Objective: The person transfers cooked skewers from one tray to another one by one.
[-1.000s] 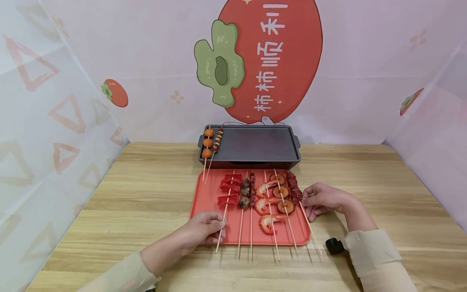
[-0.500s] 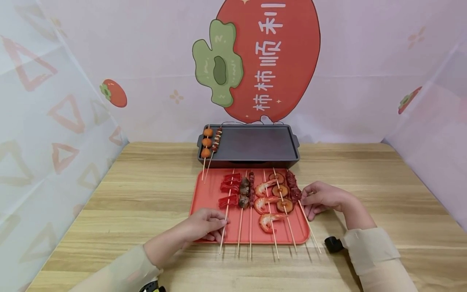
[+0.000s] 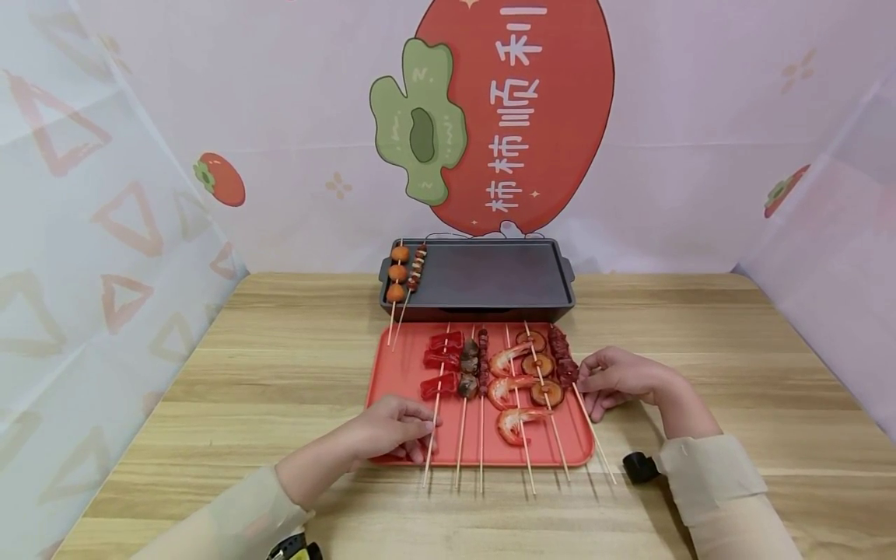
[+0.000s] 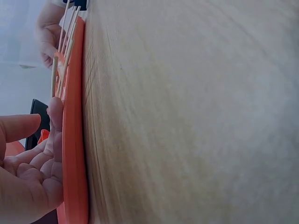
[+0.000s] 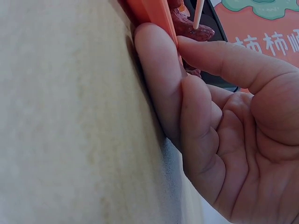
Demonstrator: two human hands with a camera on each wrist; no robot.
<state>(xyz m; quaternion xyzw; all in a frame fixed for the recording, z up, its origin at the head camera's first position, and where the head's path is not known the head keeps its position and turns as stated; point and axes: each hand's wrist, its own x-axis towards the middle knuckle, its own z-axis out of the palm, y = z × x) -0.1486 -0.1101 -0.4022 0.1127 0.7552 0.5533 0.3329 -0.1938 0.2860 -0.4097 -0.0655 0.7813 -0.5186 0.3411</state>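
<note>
My left hand (image 3: pixel 397 428) lies over the front left of the red tray (image 3: pixel 399 373), beside the stick of the red pepper skewer (image 3: pixel 439 385). In the left wrist view its thumb and fingers (image 4: pixel 55 114) are apart, the fingers resting by the tray's rim. My right hand (image 3: pixel 616 381) pinches the tray's right rim between thumb and fingers, as the right wrist view shows, close to the dark red meat skewer (image 3: pixel 565 362). Between the hands lie a mushroom-like skewer (image 3: pixel 469 365), a thin meat skewer (image 3: pixel 483 362), a shrimp skewer (image 3: pixel 514 393) and a skewer of round brown slices (image 3: pixel 539 365).
A black grill pan (image 3: pixel 490 272) stands right behind the tray. On its left side lie a skewer of orange balls (image 3: pixel 397 272) and a thinner striped skewer (image 3: pixel 417 268). Several sticks overhang the tray's front edge. A printed cloth backdrop (image 3: pixel 294 101) rises behind the table (image 3: pixel 280 350).
The red pepper skewer's stick end has shifted slightly right with my left hand, and the left thumb and fingers now stand apart. My right hand stays at the tray's rim.
</note>
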